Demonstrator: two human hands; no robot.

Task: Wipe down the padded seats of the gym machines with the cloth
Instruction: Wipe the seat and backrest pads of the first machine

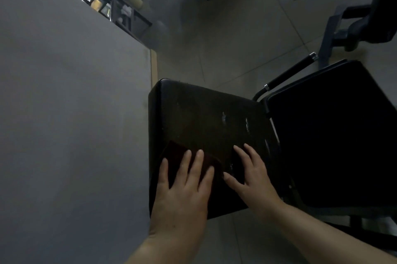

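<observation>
Cloth (182,156), dark reddish-brown and folded flat, is seen lying on the near left corner of the black padded seat (206,126), pinned there beneath the left hand (184,186). The fingers (198,162) of that hand are spread wide and laid straight across the cloth, palm down, with the wrist hanging past the seat's near edge. To the left of the seat a plain grey wall (71,113) is seen, running away toward a cluttered rack far beyond the seat. Just right of the cloth, the right hand (251,177) is rested flat on the bare upholstery, its fingers (241,153) likewise straight and splayed, nothing held; its thumb tip is brought close to the cloth's right edge, though contact cannot be judged. Pale scuffs are seen on the seat surface beyond the right hand. Right of the seat a second black pad (335,134) is set, apart by a narrow gap, with a black-gripped handle bar (290,72) rising from behind that gap. Tiled floor (236,38) is visible beyond the seat.
</observation>
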